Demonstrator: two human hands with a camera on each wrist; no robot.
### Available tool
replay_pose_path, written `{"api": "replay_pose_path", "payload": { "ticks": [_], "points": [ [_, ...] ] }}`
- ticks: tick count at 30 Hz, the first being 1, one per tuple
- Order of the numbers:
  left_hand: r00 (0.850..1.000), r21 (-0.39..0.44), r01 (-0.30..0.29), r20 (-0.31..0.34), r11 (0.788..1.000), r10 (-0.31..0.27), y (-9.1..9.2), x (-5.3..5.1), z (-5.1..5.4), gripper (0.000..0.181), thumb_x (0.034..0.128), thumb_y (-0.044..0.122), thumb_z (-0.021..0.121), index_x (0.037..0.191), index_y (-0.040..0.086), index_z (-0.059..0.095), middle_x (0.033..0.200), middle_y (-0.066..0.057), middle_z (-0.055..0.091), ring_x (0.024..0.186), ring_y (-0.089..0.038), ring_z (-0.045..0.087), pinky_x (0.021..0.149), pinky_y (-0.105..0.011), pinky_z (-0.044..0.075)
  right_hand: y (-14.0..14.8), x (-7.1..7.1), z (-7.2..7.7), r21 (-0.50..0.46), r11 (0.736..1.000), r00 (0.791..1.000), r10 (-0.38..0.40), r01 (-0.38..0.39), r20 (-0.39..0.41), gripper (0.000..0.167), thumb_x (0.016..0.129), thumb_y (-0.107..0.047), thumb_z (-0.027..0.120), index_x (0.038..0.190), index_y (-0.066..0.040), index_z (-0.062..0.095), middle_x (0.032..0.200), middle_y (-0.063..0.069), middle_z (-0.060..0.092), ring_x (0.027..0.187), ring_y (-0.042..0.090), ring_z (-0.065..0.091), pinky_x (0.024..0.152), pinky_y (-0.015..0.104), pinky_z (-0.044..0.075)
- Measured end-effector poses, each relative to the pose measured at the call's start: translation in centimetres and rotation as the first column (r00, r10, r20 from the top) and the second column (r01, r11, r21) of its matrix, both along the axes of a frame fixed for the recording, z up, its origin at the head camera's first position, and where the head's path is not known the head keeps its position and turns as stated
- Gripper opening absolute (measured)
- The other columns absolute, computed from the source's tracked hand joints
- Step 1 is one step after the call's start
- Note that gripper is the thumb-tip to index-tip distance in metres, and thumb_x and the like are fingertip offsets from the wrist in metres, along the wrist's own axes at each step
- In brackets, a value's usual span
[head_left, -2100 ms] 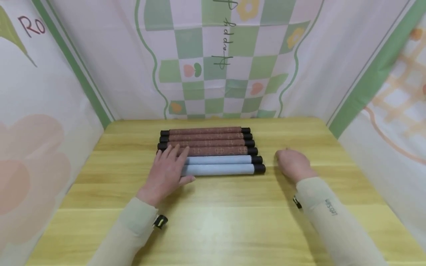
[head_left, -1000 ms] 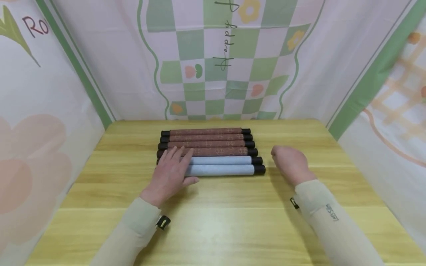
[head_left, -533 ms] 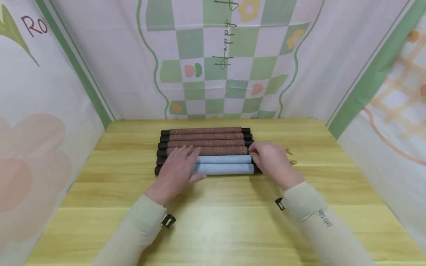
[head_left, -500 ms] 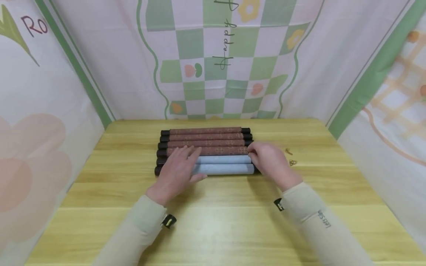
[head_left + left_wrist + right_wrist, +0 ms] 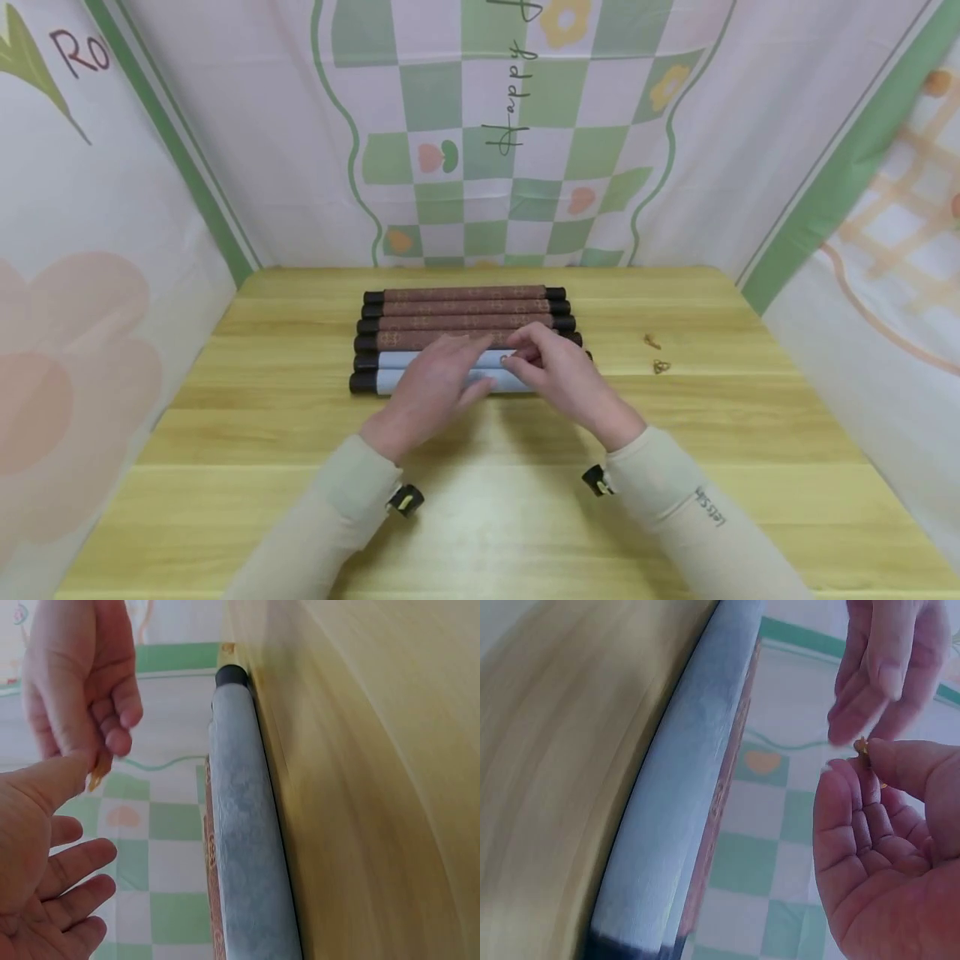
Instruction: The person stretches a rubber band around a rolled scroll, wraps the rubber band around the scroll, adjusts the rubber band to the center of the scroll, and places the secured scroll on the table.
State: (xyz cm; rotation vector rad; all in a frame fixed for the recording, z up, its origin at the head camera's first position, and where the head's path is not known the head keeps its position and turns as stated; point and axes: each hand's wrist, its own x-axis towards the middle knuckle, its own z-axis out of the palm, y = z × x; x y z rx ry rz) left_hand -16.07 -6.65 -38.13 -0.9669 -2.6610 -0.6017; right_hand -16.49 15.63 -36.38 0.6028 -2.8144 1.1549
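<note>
My right hand (image 5: 570, 379) pinches a small gold-coloured, loop-like piece (image 5: 864, 750) between thumb and fingers, over the front of a row of scrolls. Close by on the left is my left hand (image 5: 431, 392), its fingers loosely spread, its thumb near the gold piece (image 5: 96, 776); whether it touches the piece I cannot tell. Beneath both hands lie two light-blue scrolls (image 5: 392, 382) with black end knobs. Behind them several brown patterned scrolls (image 5: 465, 294) lie side by side. The hands hide the middle and right part of the blue scrolls.
Two small gold-coloured pieces (image 5: 652, 341), apart from each other, lie on the wooden table (image 5: 480, 517) to the right of the scrolls. Patterned fabric (image 5: 487, 200) hangs behind the table and on both sides.
My right hand has moved left from the right side of the table, past the scroll ends, uncovering two gold pieces there. My left hand has lifted off the scrolls and shifted right towards it.
</note>
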Motion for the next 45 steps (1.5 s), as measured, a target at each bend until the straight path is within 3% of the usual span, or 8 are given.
{"api": "replay_pose_path", "payload": {
  "ticks": [6,12,18,28,39,45],
  "points": [
    [1.000,0.048,0.010,-0.027,0.999,-0.008,0.8,0.0,0.0,0.050,0.1052,0.032,0.064,0.147,0.006,0.058,0.135,-0.008,0.071,0.123,-0.026,0.068,0.118,-0.048,0.042,-0.8,0.4,0.1,-0.068,0.998,0.998,0.019,-0.015,0.057,0.028,0.102,-0.025,0.069,0.123,-0.009,0.061,0.097,0.001,0.070,0.085,0.014,0.066,0.074,0.034,0.056],
    [0.993,0.098,0.021,-0.114,0.995,-0.010,0.9,0.0,-0.1,0.028,0.1042,0.027,0.066,0.125,0.009,0.075,0.111,-0.004,0.079,0.094,-0.018,0.075,0.096,-0.041,0.057,-1.0,0.5,0.0,-0.083,0.996,0.998,0.023,-0.019,0.050,0.022,0.102,-0.022,0.069,0.120,-0.011,0.062,0.093,0.000,0.070,0.079,0.013,0.064,0.069,0.031,0.054],
    [0.988,0.186,0.040,-0.156,0.982,-0.011,0.9,0.1,-0.1,0.020,0.1005,0.022,0.071,0.115,0.011,0.079,0.104,-0.001,0.080,0.091,-0.014,0.077,0.083,-0.033,0.061,-0.9,0.6,0.0,-0.122,0.992,0.997,0.035,-0.027,0.066,0.020,0.102,-0.023,0.068,0.119,-0.013,0.063,0.091,-0.001,0.070,0.079,0.014,0.065,0.069,0.031,0.055],
    [0.996,0.304,-0.034,-0.071,0.952,0.059,1.0,0.2,0.0,0.014,0.0990,0.021,0.073,0.108,0.012,0.080,0.101,0.000,0.080,0.089,-0.013,0.076,0.072,-0.031,0.060,-0.7,0.7,0.4,-0.125,0.991,0.996,0.063,-0.055,0.065,0.021,0.101,-0.022,0.070,0.121,-0.014,0.067,0.097,-0.001,0.071,0.086,0.014,0.067,0.072,0.031,0.057],
    [0.996,0.403,-0.086,0.069,0.911,0.064,1.1,0.4,-0.2,0.012,0.1017,0.021,0.069,0.108,0.014,0.077,0.101,0.003,0.075,0.092,-0.011,0.069,0.078,-0.031,0.058,-1.0,0.8,0.7,-0.060,0.996,0.997,0.068,-0.067,0.023,0.020,0.103,-0.023,0.067,0.119,-0.013,0.074,0.105,-0.001,0.076,0.089,0.011,0.070,0.076,0.032,0.059],
    [0.993,0.396,-0.107,0.085,0.912,0.080,1.2,0.5,-0.2,0.015,0.1018,0.021,0.070,0.113,0.014,0.076,0.100,0.002,0.074,0.092,-0.012,0.069,0.079,-0.032,0.057,-0.9,0.9,0.6,-0.055,0.998,0.999,0.035,-0.034,0.011,0.015,0.104,-0.023,0.066,0.113,-0.015,0.074,0.102,-0.003,0.075,0.087,0.011,0.068,0.075,0.034,0.057]
  ]
}}
